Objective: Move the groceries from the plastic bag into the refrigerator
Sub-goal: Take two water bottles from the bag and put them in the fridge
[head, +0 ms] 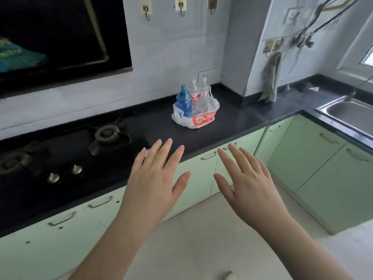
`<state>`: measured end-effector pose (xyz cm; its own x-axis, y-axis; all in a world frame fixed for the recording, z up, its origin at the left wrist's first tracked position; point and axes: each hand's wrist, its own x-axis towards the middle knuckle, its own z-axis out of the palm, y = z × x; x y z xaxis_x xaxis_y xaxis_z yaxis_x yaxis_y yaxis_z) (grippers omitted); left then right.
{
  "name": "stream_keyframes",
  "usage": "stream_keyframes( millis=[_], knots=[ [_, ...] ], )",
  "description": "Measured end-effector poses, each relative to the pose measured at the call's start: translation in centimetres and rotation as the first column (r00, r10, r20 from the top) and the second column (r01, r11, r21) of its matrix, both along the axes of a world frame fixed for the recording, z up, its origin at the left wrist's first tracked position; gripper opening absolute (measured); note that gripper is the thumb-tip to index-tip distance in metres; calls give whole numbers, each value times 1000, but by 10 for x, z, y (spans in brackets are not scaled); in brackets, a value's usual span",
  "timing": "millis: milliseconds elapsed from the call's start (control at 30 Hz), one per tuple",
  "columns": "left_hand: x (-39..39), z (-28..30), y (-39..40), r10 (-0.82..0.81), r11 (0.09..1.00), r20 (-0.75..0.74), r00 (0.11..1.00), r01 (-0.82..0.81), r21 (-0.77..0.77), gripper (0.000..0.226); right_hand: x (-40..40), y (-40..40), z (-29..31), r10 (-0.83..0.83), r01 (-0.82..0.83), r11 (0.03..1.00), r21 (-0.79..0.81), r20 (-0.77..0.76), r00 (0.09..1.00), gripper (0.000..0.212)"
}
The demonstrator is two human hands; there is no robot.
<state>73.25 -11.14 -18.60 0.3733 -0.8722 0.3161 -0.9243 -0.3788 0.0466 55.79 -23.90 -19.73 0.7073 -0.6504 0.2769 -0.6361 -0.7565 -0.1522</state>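
Observation:
A white plastic bag (198, 120) with orange print sits open on the black counter (238, 116) near the wall. Three bottles stand upright in it: a blue bottle (184, 102) on the left and two clear bottles (198, 97) with red labels beside it. My left hand (155, 178) and my right hand (248, 178) are both stretched out in front of me, fingers straight and spread, palms down, holding nothing. They hover in the air well short of the bag, over the counter's front edge and the cabinets. No refrigerator is in view.
A black gas hob (60, 158) with two burners and two knobs fills the counter's left part. Pale green cabinets (314, 162) run under the counter. A steel sink (349, 114) is at the right. A cloth (269, 81) hangs at the wall corner. Light floor tiles lie below.

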Motion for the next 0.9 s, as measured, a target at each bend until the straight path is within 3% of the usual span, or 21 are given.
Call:
stream_keyframes(
  millis=[433, 900],
  knots=[
    [-27, -12, -184, -38, 994, 49, 998, 33, 107, 59, -39, -174, -4, -60, 60, 996, 65, 9, 998, 58],
    [37, -39, -270, 25, 989, 10, 1000, -27, 148, 60, 25, -260, -20, 22, -18, 993, 117, -38, 999, 60]
  ],
)
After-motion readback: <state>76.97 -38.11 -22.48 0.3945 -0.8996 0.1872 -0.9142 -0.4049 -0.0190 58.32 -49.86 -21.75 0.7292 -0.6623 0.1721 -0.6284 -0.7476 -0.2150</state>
